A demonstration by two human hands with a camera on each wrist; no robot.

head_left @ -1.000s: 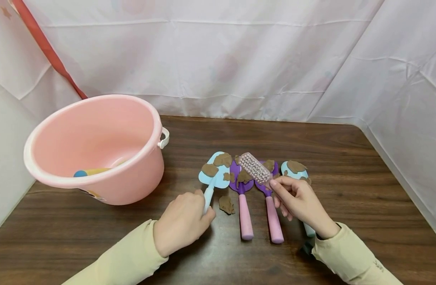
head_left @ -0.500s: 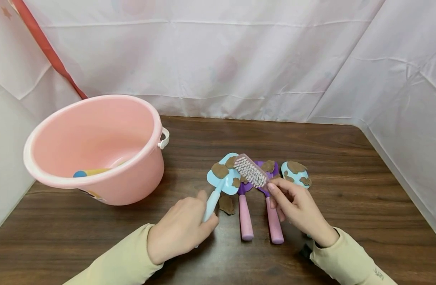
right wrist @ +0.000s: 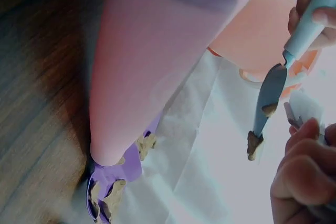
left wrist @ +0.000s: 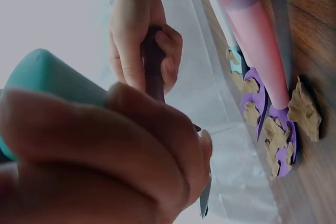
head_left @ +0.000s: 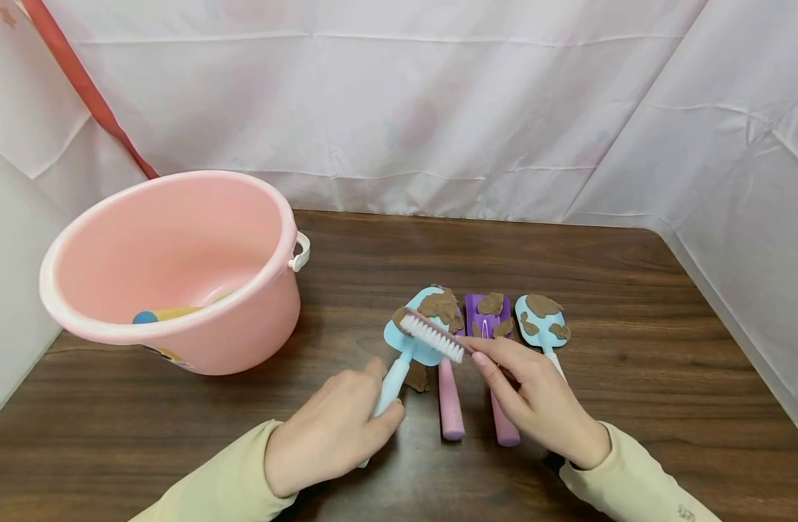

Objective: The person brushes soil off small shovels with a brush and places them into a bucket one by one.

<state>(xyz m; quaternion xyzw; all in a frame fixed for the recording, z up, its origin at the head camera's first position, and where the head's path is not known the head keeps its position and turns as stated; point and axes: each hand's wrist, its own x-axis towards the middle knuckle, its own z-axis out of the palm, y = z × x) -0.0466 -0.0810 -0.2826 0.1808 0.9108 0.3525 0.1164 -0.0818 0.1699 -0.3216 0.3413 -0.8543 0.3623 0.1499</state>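
Note:
My left hand (head_left: 336, 420) grips the handle of a light-blue toy shovel (head_left: 393, 380), its blade tilted up off the table and carrying brown clay-like patches (head_left: 440, 304). Between thumb and fingers, my right hand (head_left: 535, 399) pinches a small scrubbing brush (head_left: 431, 337) with white bristles, which overlaps that blade in the head view. A narrow gap shows between brush (right wrist: 304, 107) and shovel (right wrist: 270, 87) in the right wrist view. Two purple shovels with pink handles (head_left: 451, 406) lie beside my hands, one blade partly hidden by the raised shovel.
Another light-blue shovel (head_left: 543, 319) with brown patches lies at the right, its handle partly covered by my right hand. A loose brown piece (head_left: 417, 378) rests on the wooden table (head_left: 588, 268). The pink bucket (head_left: 268, 319) at the left holds a blue-and-yellow item (head_left: 167, 315).
The left hand has raised the light-blue shovel and shifted it right, over one purple blade. The right hand has turned the brush and brought it left and down over the blue blade.

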